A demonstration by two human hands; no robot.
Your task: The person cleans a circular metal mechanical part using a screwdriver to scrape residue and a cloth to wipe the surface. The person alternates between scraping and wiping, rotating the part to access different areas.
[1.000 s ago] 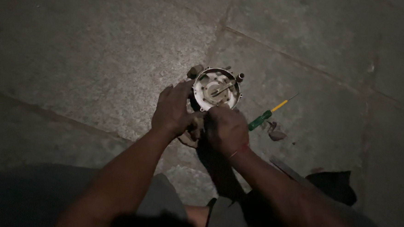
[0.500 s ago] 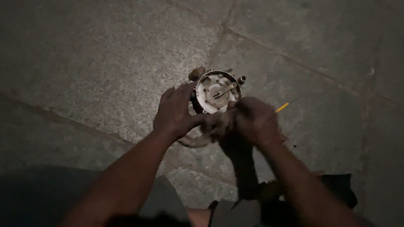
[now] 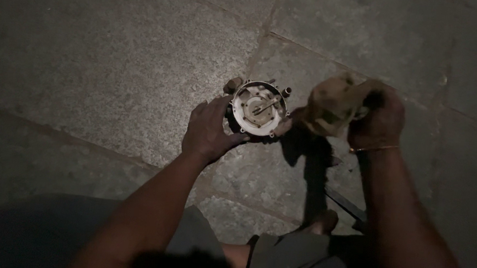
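A round metal machine part (image 3: 259,108) with a pale inner disc and a dark rim rests on the stone floor. My left hand (image 3: 210,131) grips its left side and holds it steady. My right hand (image 3: 376,118) is raised to the right of the part and clutches a crumpled brownish rag (image 3: 330,105). The rag hangs between my right hand and the part's right edge, close to it. A thin bangle sits on my right wrist.
Grey stone slabs (image 3: 117,57) with joints running across them make up the floor. A dark flat tool or strip (image 3: 346,204) lies on the floor under my right forearm. My bent legs (image 3: 292,251) fill the bottom edge.
My right hand has left the part, moved right and come up holding the rag. The green and yellow screwdriver seen earlier is now out of sight. My left hand stays on the part.
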